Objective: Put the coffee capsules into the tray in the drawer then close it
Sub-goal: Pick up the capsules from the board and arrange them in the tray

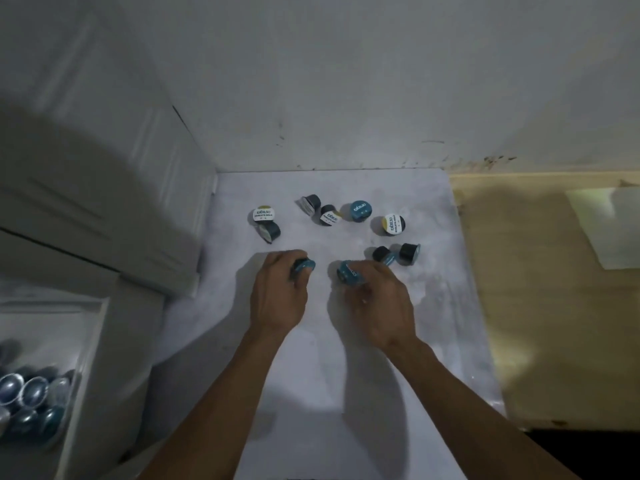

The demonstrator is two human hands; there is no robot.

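On the white table point(346, 341), my left hand point(278, 299) and right hand point(379, 306) are each gripping one teal capsule point(304, 265). Eight loose capsules point(360, 211) are waiting toward twelve o'clock; the drawer point(93, 341) at eight o'clock is standing open, partly filled

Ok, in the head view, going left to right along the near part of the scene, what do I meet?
Drawer with blue capsules inside → left hand gripping a teal capsule → right hand gripping another teal capsule → two loose capsules lying on their sides → bare wooden surface.
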